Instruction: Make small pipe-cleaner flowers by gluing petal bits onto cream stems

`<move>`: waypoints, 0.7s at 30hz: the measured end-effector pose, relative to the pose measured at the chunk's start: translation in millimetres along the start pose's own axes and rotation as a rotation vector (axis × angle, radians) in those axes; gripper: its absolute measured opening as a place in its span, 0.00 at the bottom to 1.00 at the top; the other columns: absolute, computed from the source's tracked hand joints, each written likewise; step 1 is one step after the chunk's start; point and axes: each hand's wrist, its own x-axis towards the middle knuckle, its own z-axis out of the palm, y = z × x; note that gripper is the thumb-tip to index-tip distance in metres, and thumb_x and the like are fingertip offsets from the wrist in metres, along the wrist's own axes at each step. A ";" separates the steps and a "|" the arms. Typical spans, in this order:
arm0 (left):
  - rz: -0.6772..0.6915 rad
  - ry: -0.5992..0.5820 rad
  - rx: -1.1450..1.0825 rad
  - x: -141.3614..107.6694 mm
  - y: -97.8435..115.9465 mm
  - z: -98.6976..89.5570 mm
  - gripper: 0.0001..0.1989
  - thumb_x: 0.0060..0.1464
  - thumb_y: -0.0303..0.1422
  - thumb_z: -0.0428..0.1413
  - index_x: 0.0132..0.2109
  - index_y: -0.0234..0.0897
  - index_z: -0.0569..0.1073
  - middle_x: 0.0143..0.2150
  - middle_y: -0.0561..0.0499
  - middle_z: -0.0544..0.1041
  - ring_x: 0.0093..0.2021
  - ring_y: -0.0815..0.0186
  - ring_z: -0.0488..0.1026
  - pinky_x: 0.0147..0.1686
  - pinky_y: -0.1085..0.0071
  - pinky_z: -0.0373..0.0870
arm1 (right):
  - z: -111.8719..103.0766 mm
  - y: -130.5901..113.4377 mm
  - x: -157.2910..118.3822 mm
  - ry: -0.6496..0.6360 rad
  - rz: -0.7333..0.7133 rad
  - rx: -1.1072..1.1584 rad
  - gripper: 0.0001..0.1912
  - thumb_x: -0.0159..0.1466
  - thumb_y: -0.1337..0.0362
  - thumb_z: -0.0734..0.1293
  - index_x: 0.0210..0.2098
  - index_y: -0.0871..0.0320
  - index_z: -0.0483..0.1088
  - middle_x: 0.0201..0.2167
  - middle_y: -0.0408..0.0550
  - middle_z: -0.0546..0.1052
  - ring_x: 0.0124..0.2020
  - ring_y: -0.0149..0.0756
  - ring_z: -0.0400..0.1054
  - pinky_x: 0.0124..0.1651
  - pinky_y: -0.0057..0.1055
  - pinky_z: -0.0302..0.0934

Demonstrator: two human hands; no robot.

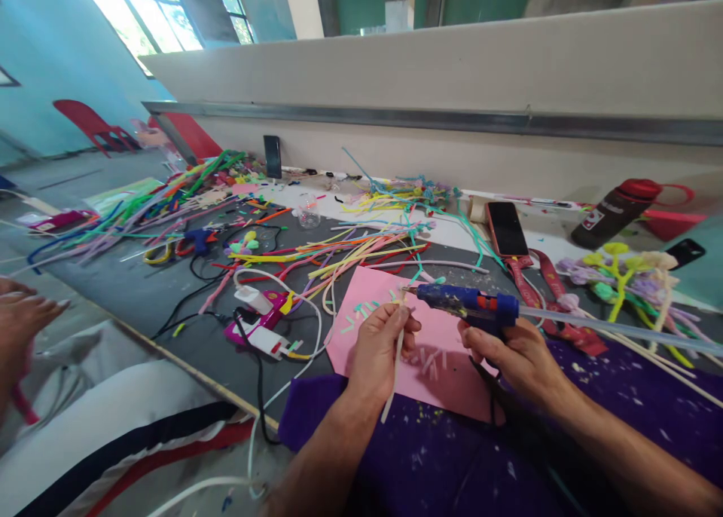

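My right hand (511,351) is wrapped round the handle of a blue hot glue gun (463,300), with a long clear glue stick (615,327) jutting from its rear. Pinched in my left hand (381,340) is a cream pipe cleaner (394,385), hanging down past the fingers. The gun's nozzle is at the pipe cleaner's upper end; whether they touch I cannot tell. Beneath both hands lies a pink sheet (361,295), with short green pieces (367,307) and pale pieces (432,360) of pipe cleaner on it.
A magenta power strip (264,322) with cables sits left of the sheet. Bundles of coloured pipe cleaners (339,253) spread behind. At right are a phone (507,229), a dark bottle (613,214) and pipe-cleaner flowers (615,276). Another person's hand (25,313) shows at far left.
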 end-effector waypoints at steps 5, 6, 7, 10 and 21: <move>-0.017 0.007 0.002 -0.4 0.4 1.1 0.11 0.49 0.37 0.57 0.29 0.33 0.70 0.23 0.54 0.71 0.17 0.77 0.61 0.15 0.79 0.54 | -0.9 -1.6 0.9 -0.014 0.005 -0.013 0.15 0.61 0.54 0.61 0.27 0.59 0.68 0.21 0.42 0.69 0.23 0.32 0.64 0.26 0.27 0.58; -0.017 0.009 0.000 -0.4 0.5 1.4 0.11 0.49 0.37 0.57 0.29 0.33 0.70 0.23 0.54 0.71 0.16 0.77 0.61 0.15 0.79 0.54 | -1.0 -2.3 0.9 -0.018 0.004 -0.013 0.15 0.61 0.54 0.61 0.27 0.59 0.68 0.21 0.42 0.69 0.23 0.32 0.63 0.26 0.27 0.58; -0.017 0.012 -0.004 -0.3 0.8 1.6 0.11 0.49 0.38 0.57 0.29 0.33 0.70 0.23 0.54 0.71 0.16 0.77 0.61 0.15 0.79 0.54 | -1.2 -3.0 0.9 -0.021 0.001 -0.013 0.15 0.61 0.54 0.61 0.28 0.58 0.67 0.21 0.42 0.68 0.23 0.32 0.63 0.26 0.27 0.58; -0.010 0.024 -0.013 0.3 1.7 1.6 0.12 0.48 0.38 0.58 0.28 0.33 0.70 0.23 0.54 0.71 0.16 0.77 0.60 0.15 0.79 0.53 | -1.1 -4.1 0.2 -0.038 -0.002 -0.012 0.16 0.62 0.53 0.61 0.26 0.58 0.66 0.20 0.42 0.67 0.23 0.31 0.63 0.25 0.26 0.57; -0.019 0.017 0.001 0.9 1.0 0.0 0.11 0.48 0.37 0.58 0.29 0.33 0.70 0.22 0.54 0.71 0.16 0.77 0.61 0.15 0.79 0.54 | -1.4 -0.1 0.0 -0.032 0.000 0.015 0.17 0.62 0.52 0.60 0.25 0.59 0.67 0.23 0.44 0.70 0.26 0.33 0.65 0.29 0.27 0.58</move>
